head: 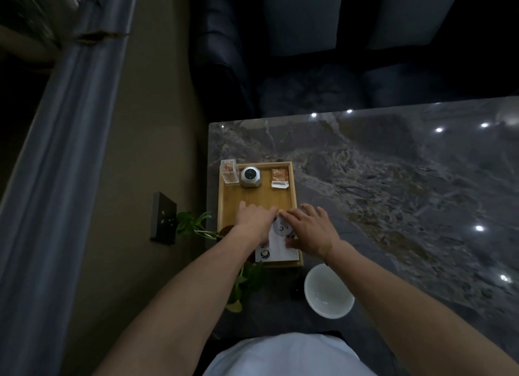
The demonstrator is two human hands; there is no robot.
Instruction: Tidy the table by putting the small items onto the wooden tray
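Both hands, left and right, press flat with neither grip closed on the round coasters atop a white card at the tray's near end, the right hand nearer.

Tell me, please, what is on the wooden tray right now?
On the wooden tray: a clear box, a silver pot, an orange sachet and a white box with a round white item on top. The left hand and right hand hide the rest.
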